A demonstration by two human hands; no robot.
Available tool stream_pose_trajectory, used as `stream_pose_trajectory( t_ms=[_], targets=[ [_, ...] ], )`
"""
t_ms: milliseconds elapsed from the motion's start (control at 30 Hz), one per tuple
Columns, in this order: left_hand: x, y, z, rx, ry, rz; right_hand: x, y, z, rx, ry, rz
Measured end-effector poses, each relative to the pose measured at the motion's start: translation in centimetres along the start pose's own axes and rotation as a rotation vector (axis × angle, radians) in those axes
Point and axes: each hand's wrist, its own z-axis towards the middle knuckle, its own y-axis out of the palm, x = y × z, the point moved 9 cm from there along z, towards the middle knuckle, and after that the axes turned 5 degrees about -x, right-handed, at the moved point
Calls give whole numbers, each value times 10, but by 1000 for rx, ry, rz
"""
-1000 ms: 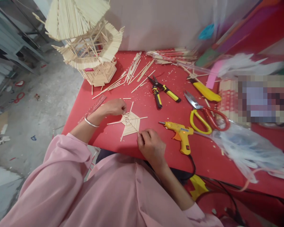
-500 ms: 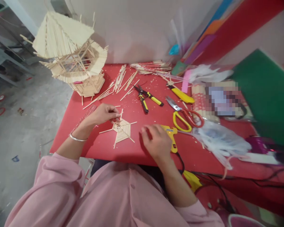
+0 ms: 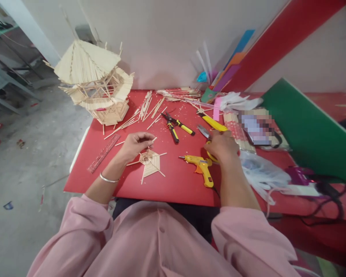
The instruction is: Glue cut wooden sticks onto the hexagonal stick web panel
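My left hand (image 3: pixel 135 144) pinches a thin wooden stick (image 3: pixel 153 139) at its fingertips, just above a flat hexagonal panel of glued sticks (image 3: pixel 150 161) lying on the red table (image 3: pixel 173 186). My right hand (image 3: pixel 223 146) has reached to the right and rests curled over the handles of the yellow and red scissors (image 3: pixel 203 132); only the blades and a bit of a yellow loop show. A yellow glue gun (image 3: pixel 200 164) lies between the panel and my right hand, nozzle pointing left.
A tall model house of sticks (image 3: pixel 96 84) stands at the table's far left corner. Loose sticks (image 3: pixel 148 105), yellow-handled pliers (image 3: pixel 175 127), a yellow knife (image 3: pixel 212 122), a ruler (image 3: pixel 103 153), a plastic bag (image 3: pixel 262 173) and a green board (image 3: pixel 308 130) surround the work.
My right hand left the panel's edge, passed over the glue gun and now covers the scissors handles. My left hand has stayed at the panel with the stick. The camera tilted up.
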Motion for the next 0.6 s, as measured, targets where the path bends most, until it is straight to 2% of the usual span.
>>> stream_pose_trajectory(
  t_ms=[133, 200, 267, 367, 400, 467, 533, 600],
  targets=[
    [-9, -7, -1, 65, 21, -71, 22, 11, -2, -153, 106, -47],
    [-13, -10, -1, 89, 14, -92, 29, 12, -2, -188, 98, -50],
    [-15, -14, 0, 116, 8, -95, 33, -1, -3, -91, 69, -31],
    [-8, -24, 6, 151, 42, -91, 30, -40, -14, 195, 27, 97],
    [-4, -27, 8, 157, 65, -90, 22, -53, -20, 272, -27, 173],
    [6, -32, 15, 170, 106, -90, -8, -71, -37, 333, -217, 347],
    [15, -37, 20, 191, 130, -98, -51, -77, -56, 293, -449, 476],
    [20, -38, 25, 204, 138, -114, -92, -73, -75, 199, -611, 544]
  ],
)
